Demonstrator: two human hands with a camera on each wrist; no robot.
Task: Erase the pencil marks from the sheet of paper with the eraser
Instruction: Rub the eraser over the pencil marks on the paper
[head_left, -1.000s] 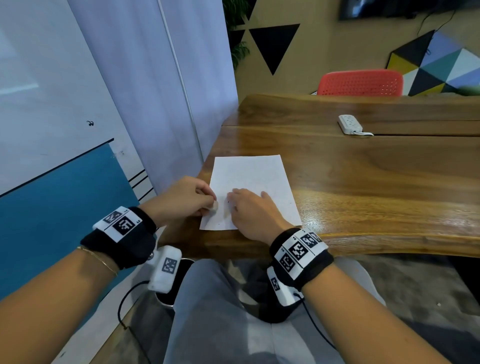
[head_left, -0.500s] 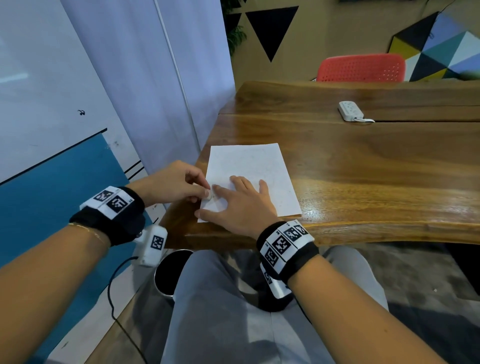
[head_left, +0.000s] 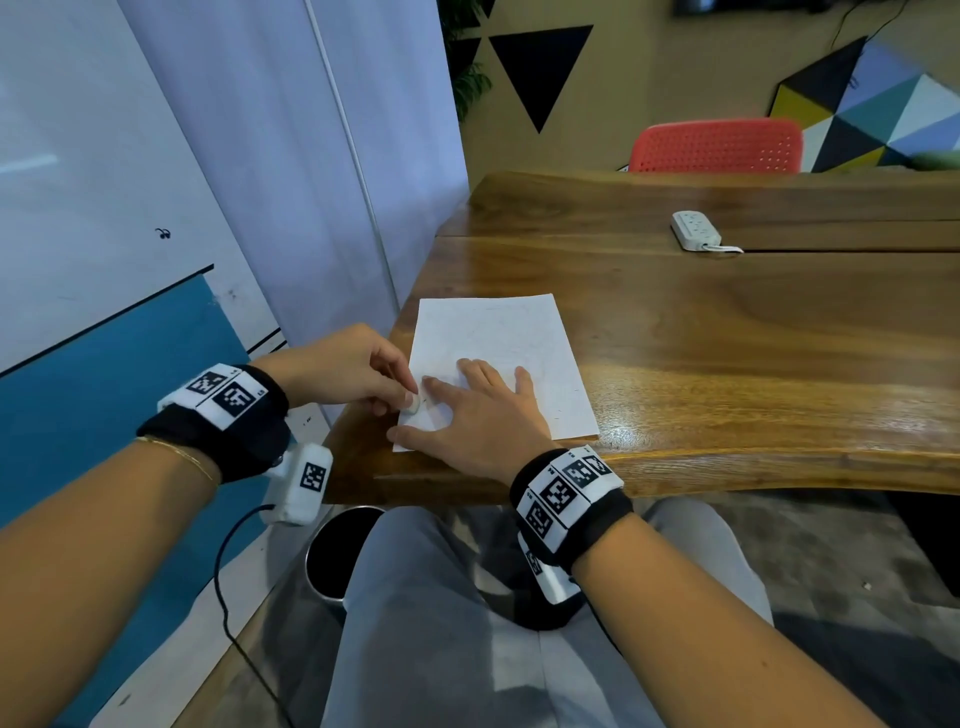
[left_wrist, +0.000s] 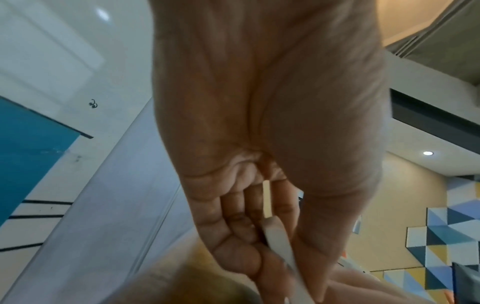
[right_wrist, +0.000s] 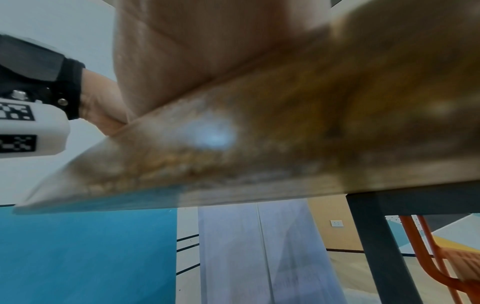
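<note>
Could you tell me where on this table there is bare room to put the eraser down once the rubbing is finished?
Bare wood lies right of the sheet of paper, reaching back to the white power strip. The sheet's near-left corner is crowded: the left hand pinches the eraser there, beside the right hand flat on the paper.

The sheet of paper (head_left: 503, 358) is white with faint grey pencil marks, on a glossy brown wooden table (head_left: 727, 332). The eraser (head_left: 411, 403) is off-white. Beyond the table stand a coral-red perforated chair (head_left: 714, 147) and a tan wall with black triangles (head_left: 540, 67). Both wristbands (head_left: 569, 499) are black with black-and-white square codes.
</note>
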